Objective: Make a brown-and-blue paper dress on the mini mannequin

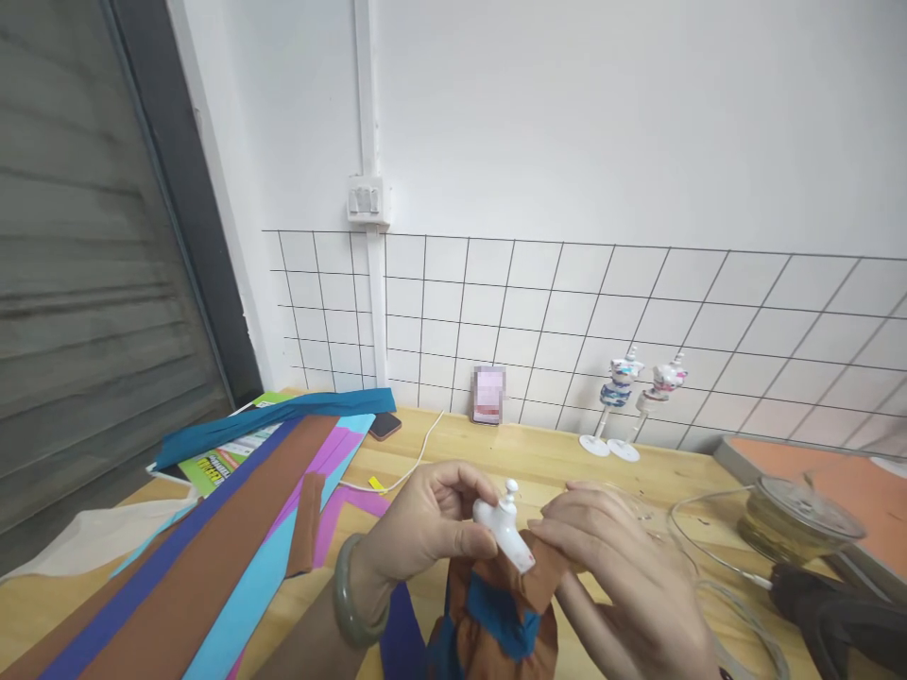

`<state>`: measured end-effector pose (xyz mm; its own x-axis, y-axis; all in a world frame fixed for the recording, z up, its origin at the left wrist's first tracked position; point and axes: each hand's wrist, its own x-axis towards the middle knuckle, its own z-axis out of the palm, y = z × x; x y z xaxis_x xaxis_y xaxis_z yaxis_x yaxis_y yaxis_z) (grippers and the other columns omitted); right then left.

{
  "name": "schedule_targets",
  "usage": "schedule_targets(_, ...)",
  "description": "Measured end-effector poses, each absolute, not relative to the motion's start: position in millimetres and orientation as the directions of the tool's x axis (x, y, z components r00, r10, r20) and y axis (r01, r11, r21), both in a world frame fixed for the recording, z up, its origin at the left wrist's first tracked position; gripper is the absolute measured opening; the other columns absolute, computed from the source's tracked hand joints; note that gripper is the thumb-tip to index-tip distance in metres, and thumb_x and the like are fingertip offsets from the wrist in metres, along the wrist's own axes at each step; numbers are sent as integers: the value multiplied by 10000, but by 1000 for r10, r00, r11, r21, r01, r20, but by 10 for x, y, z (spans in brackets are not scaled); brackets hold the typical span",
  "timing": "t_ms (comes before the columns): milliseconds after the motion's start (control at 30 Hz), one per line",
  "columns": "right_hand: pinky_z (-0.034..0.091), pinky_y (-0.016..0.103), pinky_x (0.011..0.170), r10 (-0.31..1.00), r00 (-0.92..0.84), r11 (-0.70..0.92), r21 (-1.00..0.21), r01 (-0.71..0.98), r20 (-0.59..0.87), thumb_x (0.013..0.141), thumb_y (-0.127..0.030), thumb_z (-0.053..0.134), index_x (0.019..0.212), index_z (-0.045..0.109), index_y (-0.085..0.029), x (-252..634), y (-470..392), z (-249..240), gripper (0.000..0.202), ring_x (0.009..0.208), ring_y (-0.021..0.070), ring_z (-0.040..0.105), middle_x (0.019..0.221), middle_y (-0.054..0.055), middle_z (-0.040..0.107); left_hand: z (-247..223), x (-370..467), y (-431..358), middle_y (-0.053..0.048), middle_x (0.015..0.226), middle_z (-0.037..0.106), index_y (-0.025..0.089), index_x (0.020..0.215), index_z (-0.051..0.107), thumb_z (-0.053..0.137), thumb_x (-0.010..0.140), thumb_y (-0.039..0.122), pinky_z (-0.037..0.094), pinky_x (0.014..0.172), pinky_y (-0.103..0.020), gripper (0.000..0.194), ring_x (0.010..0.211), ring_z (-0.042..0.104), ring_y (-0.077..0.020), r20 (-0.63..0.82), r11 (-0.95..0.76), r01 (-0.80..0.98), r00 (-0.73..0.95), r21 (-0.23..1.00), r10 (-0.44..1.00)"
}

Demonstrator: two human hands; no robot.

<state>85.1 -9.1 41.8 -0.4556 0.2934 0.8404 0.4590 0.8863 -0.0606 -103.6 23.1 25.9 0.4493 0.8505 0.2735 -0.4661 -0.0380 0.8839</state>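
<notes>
Between thumb and fingers, my left hand [432, 519] grips a small white dress-form mannequin [504, 529] by its shoulder. Its neck ends in a round knob, and the form leans to one side. Brown thin material [549, 571] is gathered around the lower body, with a blue piece [496, 614] showing in its folds. My right hand [624, 567] pinches the brown material's upper edge at the mannequin's side; some of its fingertips are hidden. The mannequin's lower end is covered by the material.
Long brown, purple and light-blue strips [213, 548] lie across the left of the wooden table, over a green printed sheet [205, 472]. Two small wrapped mannequins [615, 392] stand at the back. A phone [488, 395] leans on the wall. At right are a clear tape roll [800, 519] and a black object [836, 614].
</notes>
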Motion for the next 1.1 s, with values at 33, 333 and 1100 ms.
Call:
schedule_targets(33,463,421,766,292,-455,884,-56,464,841,771,8,543,952,602,-139,845,-99,421,241,733,186,586,784,64,624,254,-1047,237,-15,711,622,131,739,626,878,472,291,429,583,-210,401,618,553,-96,275,-36,-467,453,883,848)
schedule_targets(333,488,371,788,342,-430,883,-128,452,836,760,-12,492,999,570,-148,799,-212,456,286,855,203,595,880,93,635,190,-1083,285,-26,715,635,146,724,649,880,457,321,408,606,-230,394,642,553,-117,329,-48,-516,469,855,819)
schedule_targets(1100,530,153,554,612,-440,791,-498,356,657,782,-67,534,913,583,-258,769,-270,396,237,600,107,671,727,-41,703,-23,-1117,361,-53,664,689,168,793,695,882,388,401,474,590,-269,503,654,649,-180,289,164,-534,662,830,692)
